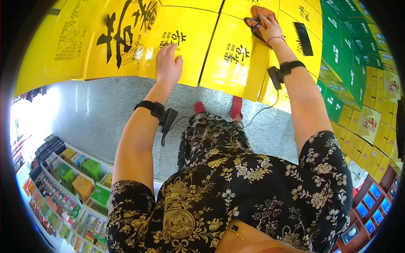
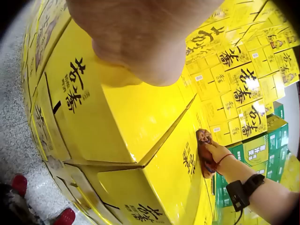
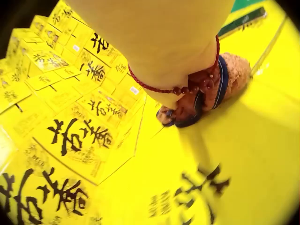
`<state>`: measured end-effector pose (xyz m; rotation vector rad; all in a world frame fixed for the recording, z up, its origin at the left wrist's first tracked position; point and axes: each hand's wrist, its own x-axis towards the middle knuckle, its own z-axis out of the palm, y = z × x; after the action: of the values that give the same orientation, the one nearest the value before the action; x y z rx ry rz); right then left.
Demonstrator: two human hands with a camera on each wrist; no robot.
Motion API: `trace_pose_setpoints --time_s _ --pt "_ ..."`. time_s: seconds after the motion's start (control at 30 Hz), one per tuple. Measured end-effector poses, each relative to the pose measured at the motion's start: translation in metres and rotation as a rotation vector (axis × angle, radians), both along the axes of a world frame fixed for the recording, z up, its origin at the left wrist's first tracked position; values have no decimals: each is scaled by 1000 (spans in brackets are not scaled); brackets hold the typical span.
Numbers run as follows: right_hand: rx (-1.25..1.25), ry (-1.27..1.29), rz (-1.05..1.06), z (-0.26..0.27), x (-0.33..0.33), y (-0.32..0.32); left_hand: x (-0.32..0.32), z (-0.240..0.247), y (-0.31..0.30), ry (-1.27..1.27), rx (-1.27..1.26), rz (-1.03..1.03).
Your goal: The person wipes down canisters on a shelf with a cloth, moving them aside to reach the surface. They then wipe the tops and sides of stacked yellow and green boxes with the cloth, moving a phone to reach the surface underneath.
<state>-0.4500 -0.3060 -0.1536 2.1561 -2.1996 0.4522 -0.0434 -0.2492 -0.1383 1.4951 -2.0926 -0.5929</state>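
A brown item with dark blue edging, perhaps a small shoe or pouch, lies on the yellow cartons in the head view (image 1: 258, 12), the left wrist view (image 2: 205, 136) and the right wrist view (image 3: 235, 77). My right hand (image 1: 272, 30) (image 2: 219, 152) holds it with bent fingers; their tips are partly hidden. My left hand (image 1: 168, 65) (image 2: 140, 47) is at the near part of a yellow carton (image 1: 187, 31), fingers extended and close together, holding nothing. Whether it touches the carton, I cannot tell.
Right of my right hand lies a flat black object (image 1: 303, 39), like a phone. Green cartons (image 1: 344, 55) and more yellow cartons (image 1: 358, 143) stand at the right. Below the carton edge is grey floor (image 1: 109, 114); shelves of goods (image 1: 71, 181) stand lower left.
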Motion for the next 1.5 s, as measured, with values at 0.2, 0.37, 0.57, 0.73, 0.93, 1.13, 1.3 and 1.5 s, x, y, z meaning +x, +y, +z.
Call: trace_pose_setpoints --time_s 0.2,0.37,0.57,0.73,0.93,1.13,1.3,1.5 --pt "-179 56 175 31 170 26 35 20 10 -28 -2 84" --pt "-75 -37 712 52 292 90 50 44 8 48 -7 87" --pt "-30 -219 978 36 260 17 63 46 11 99 -6 54" --pt "198 122 210 1 210 -76 59 43 21 68 81 16" --pt "347 70 635 53 276 -28 38 37 -9 195 -29 64" --pt "116 -192 1064 41 278 -18 19 71 -18 237 -275 -31" --pt "-27 -29 1118 48 263 -93 11 59 -31 203 -246 -57" --pt "-135 -5 446 29 182 -203 -2 23 -81 21 -171 -29"
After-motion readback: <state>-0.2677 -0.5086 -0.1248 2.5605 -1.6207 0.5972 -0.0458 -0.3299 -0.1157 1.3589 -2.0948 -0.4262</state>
